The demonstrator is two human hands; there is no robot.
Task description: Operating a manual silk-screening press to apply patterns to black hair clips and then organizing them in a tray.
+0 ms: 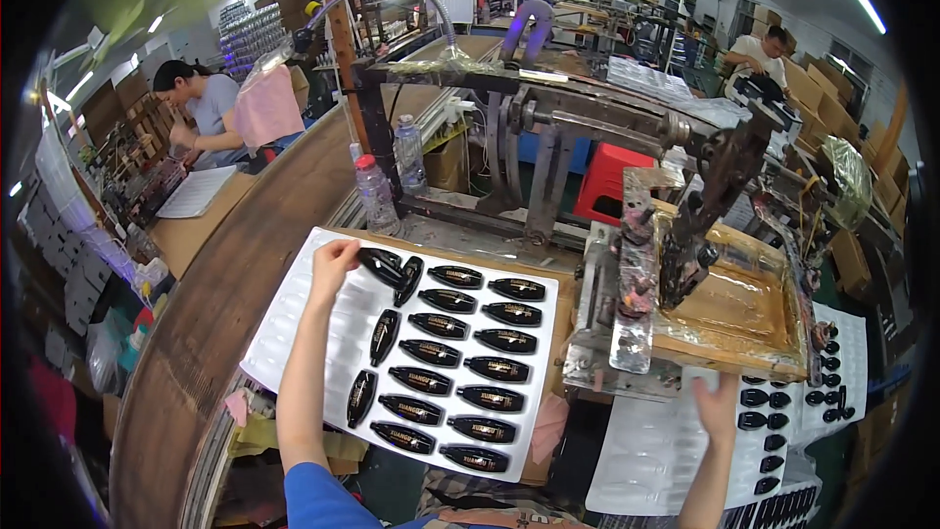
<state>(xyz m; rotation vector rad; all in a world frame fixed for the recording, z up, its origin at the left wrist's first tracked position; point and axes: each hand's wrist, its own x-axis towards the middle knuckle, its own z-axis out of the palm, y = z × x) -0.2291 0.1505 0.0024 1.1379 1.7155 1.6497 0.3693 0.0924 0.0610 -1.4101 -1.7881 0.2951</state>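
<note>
My left hand pinches the end of a glossy black tapered shell over the white moulded tray. Its far end is against another black shell, which lies aslant. Several shells with gold print fill the tray's middle and right columns, such as the printed shell. Two more shells, one of them a turned shell, lie lengthwise beside them. Low on the right, my right hand is smeared by motion beneath the printing machine's frame, above a second white tray. What its fingers do is unclear.
The printing machine's dark arm rises at the right. Black pieces sit in trays farther right. A red-capped bottle stands behind the first tray. A brown conveyor belt curves along the left. Two people work farther back.
</note>
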